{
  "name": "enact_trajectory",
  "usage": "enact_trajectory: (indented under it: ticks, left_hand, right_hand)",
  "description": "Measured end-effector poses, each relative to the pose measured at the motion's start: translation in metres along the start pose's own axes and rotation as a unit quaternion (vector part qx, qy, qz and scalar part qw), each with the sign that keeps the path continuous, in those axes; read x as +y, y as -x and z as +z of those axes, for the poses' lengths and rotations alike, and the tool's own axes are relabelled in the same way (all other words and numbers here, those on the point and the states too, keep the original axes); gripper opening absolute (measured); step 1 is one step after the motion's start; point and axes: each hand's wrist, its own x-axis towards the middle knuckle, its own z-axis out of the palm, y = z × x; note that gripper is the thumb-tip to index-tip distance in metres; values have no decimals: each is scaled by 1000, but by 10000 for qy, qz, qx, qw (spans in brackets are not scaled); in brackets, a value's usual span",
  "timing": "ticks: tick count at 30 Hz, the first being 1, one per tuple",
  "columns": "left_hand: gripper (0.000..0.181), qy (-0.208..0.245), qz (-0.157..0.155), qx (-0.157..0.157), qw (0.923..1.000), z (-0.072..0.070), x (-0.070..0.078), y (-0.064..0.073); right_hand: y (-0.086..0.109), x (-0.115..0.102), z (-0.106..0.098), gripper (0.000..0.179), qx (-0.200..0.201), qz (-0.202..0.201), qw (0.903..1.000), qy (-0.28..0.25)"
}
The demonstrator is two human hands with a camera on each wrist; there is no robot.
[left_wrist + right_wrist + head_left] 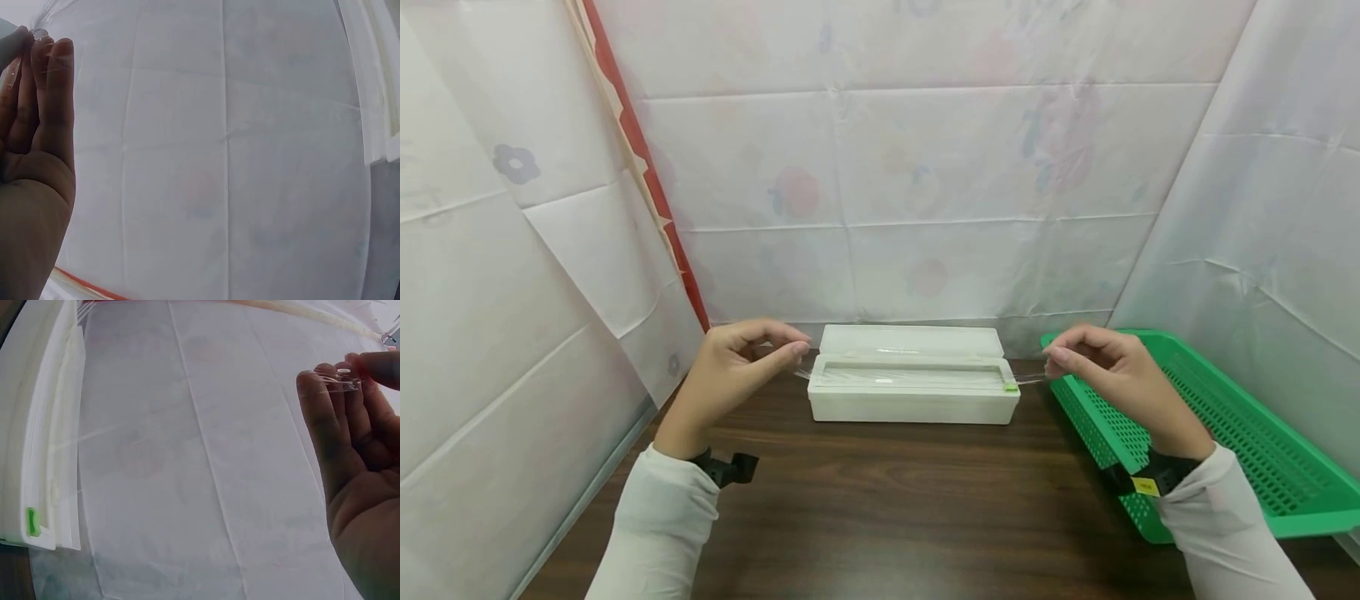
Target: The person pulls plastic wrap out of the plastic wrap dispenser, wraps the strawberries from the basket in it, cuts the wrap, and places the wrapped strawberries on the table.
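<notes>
A white cling film dispenser box (913, 407) stands on the table with its lid (910, 340) raised at the back. A small green slide cutter (1011, 387) sits at the right end of its front rim. Clear cling film (344, 382) shows between the thumb and fingers of my right hand (1112, 379), to the right of the box. On the other side, my left hand (737, 367) pinches the film too, thumb against fingertips. Being transparent, the sheet between the hands is hard to trace; wisps of it show beside both ends of the box.
A green perforated plastic basket (1311, 525) lies at the right, partly behind my right forearm. Pale patterned sheets (917, 158) hang behind and at both sides of the dark wooden table (887, 517). Black straps with cameras (730, 468) are on both wrists.
</notes>
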Motion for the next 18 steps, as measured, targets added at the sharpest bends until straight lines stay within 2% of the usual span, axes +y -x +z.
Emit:
enact_trajectory:
  ticks: [4,10,14,18]
  left_hand:
    - [10,70,-179,-281,9994,-1,1,2]
    - [12,221,-8,-623,9978,-3,0,4]
    - [13,370,-72,-876,9954,-5,-3,8]
    - [14,390,-236,-1126,9926,-7,-10,12]
  right_hand:
    - [5,-1,-1,9,-198,190,9996,-50]
    - [11,-1,-1,11,-430,65,9989,-157]
    - [13,4,0,19,-716,-393,9954,-509]
    - [14,10,3,28,-1064,-884,9859,-944]
